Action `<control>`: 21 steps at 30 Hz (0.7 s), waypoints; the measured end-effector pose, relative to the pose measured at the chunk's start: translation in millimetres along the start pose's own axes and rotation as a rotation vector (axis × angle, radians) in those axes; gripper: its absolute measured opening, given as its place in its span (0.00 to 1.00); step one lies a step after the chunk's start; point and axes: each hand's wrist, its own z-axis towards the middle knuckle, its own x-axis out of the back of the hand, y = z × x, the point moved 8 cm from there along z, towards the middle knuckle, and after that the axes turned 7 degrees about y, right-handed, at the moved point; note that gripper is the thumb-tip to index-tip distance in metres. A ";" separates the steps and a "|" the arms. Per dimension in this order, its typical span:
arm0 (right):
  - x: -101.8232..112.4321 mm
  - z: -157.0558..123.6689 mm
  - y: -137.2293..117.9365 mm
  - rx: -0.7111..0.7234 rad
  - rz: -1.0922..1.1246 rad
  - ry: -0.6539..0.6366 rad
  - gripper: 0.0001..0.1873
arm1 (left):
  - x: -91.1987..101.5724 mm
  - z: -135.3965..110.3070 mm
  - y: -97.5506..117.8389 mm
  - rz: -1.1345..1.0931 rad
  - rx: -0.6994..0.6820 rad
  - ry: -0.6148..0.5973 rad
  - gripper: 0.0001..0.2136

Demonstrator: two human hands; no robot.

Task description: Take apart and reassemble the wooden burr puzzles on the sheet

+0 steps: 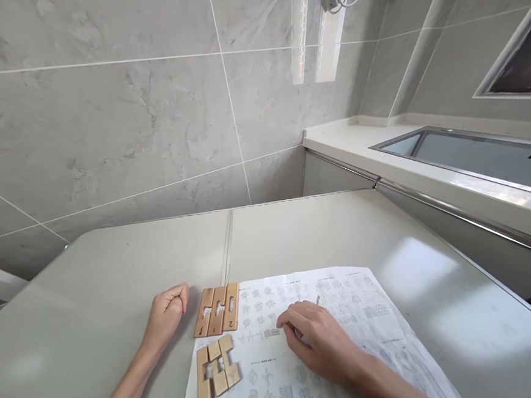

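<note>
My left hand [166,312] rests on the table as a closed fist, with nothing visible in it, just left of the wooden puzzle pieces. Three flat notched pieces [216,310] lie side by side at the sheet's left edge, marked 3, 1 and 2. Below them is a group of lighter notched wooden pieces [217,367], set close together. My right hand [320,342] lies over the printed sheet [362,320] with its fingers curled. A thin, pen-like stick [318,300] pokes up behind its knuckles; most of it is hidden by the hand.
The sheet carries rows of small diagrams on a pale table [150,251] with a seam across it. Grey tiled wall [149,128] rises behind. To the right runs a white counter [343,140] with a sink [473,152].
</note>
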 end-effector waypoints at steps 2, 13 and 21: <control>0.3 0.1 -0.2 -0.001 0.003 0.002 0.12 | -0.3 -0.3 -1.4 -0.001 0.001 -0.002 0.03; 1.1 0.2 -1.3 -0.005 0.009 0.005 0.12 | -1.8 -0.7 -5.0 -0.009 -0.002 -0.013 0.04; -1.2 -0.2 0.9 -0.008 0.009 0.002 0.11 | -1.6 -1.3 -2.7 0.000 -0.008 -0.012 0.04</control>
